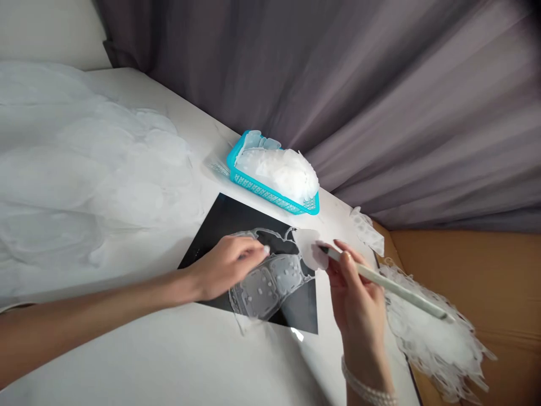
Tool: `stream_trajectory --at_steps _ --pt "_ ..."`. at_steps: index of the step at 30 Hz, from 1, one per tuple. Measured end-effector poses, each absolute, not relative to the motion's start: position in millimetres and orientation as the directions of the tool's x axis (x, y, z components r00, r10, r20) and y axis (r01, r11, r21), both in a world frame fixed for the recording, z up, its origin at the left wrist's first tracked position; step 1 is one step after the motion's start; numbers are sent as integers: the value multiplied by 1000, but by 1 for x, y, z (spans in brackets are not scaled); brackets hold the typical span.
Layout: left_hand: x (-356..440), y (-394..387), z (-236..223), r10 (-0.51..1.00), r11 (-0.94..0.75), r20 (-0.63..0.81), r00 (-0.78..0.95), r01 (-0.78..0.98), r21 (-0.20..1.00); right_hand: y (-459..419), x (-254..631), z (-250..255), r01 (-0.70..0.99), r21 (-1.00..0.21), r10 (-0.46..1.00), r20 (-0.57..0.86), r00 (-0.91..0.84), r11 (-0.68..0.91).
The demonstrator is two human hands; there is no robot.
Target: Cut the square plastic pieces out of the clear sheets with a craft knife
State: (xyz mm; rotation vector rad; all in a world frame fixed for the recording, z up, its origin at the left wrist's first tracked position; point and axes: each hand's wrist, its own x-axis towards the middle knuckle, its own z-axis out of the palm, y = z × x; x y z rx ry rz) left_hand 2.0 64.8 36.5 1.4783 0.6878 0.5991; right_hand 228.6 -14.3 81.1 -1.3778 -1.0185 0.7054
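A slim, pale pen-shaped tool (397,287) with a dark tip lies across the fingers of my right hand (357,301), which is closed on it. At the same fingertips is a rounded, translucent white piece (306,245), overlapping the upper right of a black mat (213,231). My left hand (230,262) is over the mat with its fingers curled together; anything pinched there is too small to make out. Below and right of that hand lies a clear moulded plastic sheet (257,293) with rounded outlines and small raised marks, its thin edge strips reaching up toward the white piece.
Behind the mat, a blue plastic basket (274,198) is heaped with translucent pieces. A large cloudy plastic pile (84,169) covers the table's left. Stringy plastic scraps (439,338) hang at the right edge beside a cardboard surface (469,265). A grey curtain (338,84) borders the back.
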Motion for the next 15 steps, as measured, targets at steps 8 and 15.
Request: stream_trajectory --at_steps 8,15 --pt "28 70 42 541 618 -351 764 -78 782 -34 211 99 589 -791 984 168 -54 167" --pt "22 65 41 718 316 -258 646 27 948 29 212 85 567 -812 991 -104 87 -136"
